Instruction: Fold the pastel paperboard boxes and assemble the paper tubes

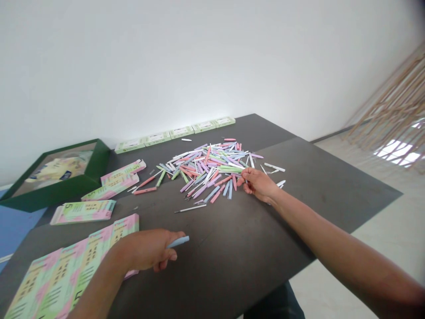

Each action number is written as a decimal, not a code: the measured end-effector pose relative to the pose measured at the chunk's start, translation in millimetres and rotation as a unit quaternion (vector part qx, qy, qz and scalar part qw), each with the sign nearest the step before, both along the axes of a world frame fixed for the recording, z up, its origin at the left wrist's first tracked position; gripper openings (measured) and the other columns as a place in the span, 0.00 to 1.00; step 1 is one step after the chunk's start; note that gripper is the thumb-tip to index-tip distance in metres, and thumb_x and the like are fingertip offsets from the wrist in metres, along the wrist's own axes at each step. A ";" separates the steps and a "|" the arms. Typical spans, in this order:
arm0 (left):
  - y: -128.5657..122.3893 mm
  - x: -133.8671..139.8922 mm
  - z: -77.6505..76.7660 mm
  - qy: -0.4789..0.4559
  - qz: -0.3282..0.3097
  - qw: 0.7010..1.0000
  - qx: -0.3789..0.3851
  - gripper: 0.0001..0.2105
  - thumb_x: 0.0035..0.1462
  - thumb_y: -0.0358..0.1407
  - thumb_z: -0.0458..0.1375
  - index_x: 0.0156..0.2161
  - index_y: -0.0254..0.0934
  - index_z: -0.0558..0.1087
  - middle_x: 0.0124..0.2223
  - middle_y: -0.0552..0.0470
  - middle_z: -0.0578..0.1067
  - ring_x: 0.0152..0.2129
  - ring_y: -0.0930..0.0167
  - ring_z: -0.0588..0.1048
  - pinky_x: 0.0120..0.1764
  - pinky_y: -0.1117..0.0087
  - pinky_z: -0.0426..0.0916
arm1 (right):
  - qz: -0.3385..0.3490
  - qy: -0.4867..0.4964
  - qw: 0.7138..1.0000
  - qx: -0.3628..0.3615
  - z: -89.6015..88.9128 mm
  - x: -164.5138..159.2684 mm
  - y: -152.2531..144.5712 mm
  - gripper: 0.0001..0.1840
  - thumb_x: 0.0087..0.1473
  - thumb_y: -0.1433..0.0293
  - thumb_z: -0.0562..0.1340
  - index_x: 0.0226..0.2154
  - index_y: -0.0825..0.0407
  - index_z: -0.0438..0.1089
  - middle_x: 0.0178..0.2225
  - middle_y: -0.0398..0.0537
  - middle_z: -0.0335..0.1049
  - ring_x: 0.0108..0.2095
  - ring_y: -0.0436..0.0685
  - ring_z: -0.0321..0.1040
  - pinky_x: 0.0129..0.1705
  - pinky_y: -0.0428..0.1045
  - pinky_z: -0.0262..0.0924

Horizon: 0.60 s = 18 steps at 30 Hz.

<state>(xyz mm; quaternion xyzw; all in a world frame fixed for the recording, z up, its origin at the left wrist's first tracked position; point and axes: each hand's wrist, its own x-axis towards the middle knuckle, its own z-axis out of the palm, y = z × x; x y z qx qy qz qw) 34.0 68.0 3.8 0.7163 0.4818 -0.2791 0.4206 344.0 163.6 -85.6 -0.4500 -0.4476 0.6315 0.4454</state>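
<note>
In my left hand point(156, 252), closed above the front of the table, is a light blue pen barrel point(179, 241), its end sticking out to the right past the thumb and fingers. My right hand point(259, 184) is at the right edge of a pile of pastel pen pieces point(206, 166), its fingers pinched together. What those fingers hold, if anything, I cannot make out. The pile mixes pink, purple, green, blue and white pieces. A thin refill point(190, 208) lies by itself in front of it.
Printed pastel boxes point(83, 257) lie overlapping at the front left, with more flat boxes point(88, 210) behind. A green bin point(96, 164) holding plastic packets stands at the far left. Several green-and-white boxes point(157, 138) line the table's back edge point(255, 115) by the wall.
</note>
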 end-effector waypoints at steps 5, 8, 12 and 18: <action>0.1 0.8 1.2 0.004 -0.006 1.000 0.004 0.25 0.57 0.35 0.47 0.60 0.34 0.55 0.36 0.45 0.78 0.30 0.67 0.77 0.29 0.72 0.67 | -0.003 -0.071 0.997 0.006 1.9 0.9 -1.7 0.04 0.52 0.68 0.52 0.32 0.50 0.54 0.20 0.38 0.65 0.13 0.47 0.57 0.16 0.43 0.50; 0.8 1.5 2.8 0.011 -0.001 1.000 0.002 0.25 0.57 0.35 0.47 0.59 0.34 0.56 0.36 0.45 0.78 0.30 0.67 0.77 0.29 0.72 0.67 | -0.001 -0.150 0.988 0.023 1.9 -2.4 -4.0 0.05 0.50 0.71 0.50 0.33 0.50 0.53 0.20 0.37 0.61 0.14 0.46 0.55 0.16 0.43 0.49; 2.3 3.1 3.7 0.010 -0.004 1.000 0.010 0.20 0.56 0.37 0.48 0.53 0.35 0.62 0.34 0.46 0.78 0.29 0.68 0.77 0.28 0.73 0.66 | 0.013 -0.216 0.976 0.027 -1.1 -9.8 -6.4 0.05 0.47 0.74 0.48 0.31 0.50 0.53 0.18 0.36 0.53 0.13 0.46 0.49 0.16 0.43 0.44; 4.4 3.3 0.6 0.003 -0.009 1.000 0.010 0.15 0.55 0.38 0.48 0.46 0.35 0.66 0.33 0.47 0.78 0.28 0.66 0.77 0.27 0.73 0.65 | 0.074 -0.409 0.907 0.061 -1.8 -19.0 -2.0 0.08 0.50 0.67 0.51 0.25 0.53 0.59 0.20 0.45 0.61 0.21 0.51 0.59 0.23 0.46 0.51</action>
